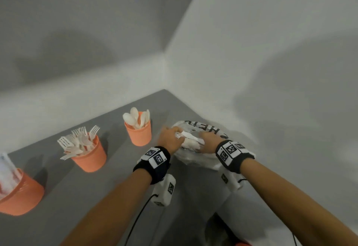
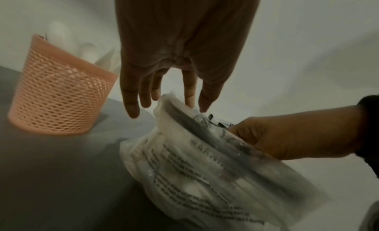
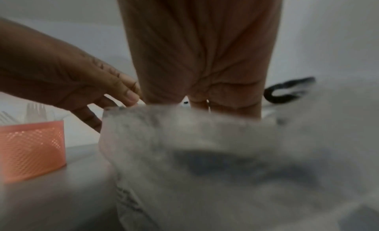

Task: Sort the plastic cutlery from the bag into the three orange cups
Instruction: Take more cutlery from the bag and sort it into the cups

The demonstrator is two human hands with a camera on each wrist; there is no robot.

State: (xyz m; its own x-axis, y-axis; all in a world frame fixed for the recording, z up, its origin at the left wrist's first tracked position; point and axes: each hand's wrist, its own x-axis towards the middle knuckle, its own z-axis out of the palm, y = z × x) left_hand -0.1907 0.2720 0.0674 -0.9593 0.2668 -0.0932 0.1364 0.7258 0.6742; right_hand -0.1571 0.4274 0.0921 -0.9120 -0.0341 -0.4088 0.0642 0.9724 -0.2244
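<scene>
Now both hands are seen at the mouth of the plastic bag [image 1: 195,145], which lies on the grey table [image 1: 108,183] at the far right, just right of the spoon cup [image 1: 138,133].

L. hand [image 1: 169,139]: in the head view a few white cutlery pieces [image 1: 190,140] seem pinched at its fingers; in the left wrist view the fingers [image 2: 131,103] hang nearly straight, tips at the bag edge. So the grip is not sure.

R. hand [image 1: 208,142]: fingers are pushed down into the bag, hidden by the film [image 3: 205,137]; whether smth. is held there cannot be told.

The white pieces lie between the two hands, long axis approx. left-right, one end at the L. hand, other end toward the R. hand. Which end is the handle cannot be told, blur.

The L. hand is nearer to all three cups, which stand in a row to the left: spoon cup closest, fork cup [image 1: 90,154] further left and nearer, third cup [image 1: 21,195] at the near left edge. It is judged that the carry goes leftward.
</scene>
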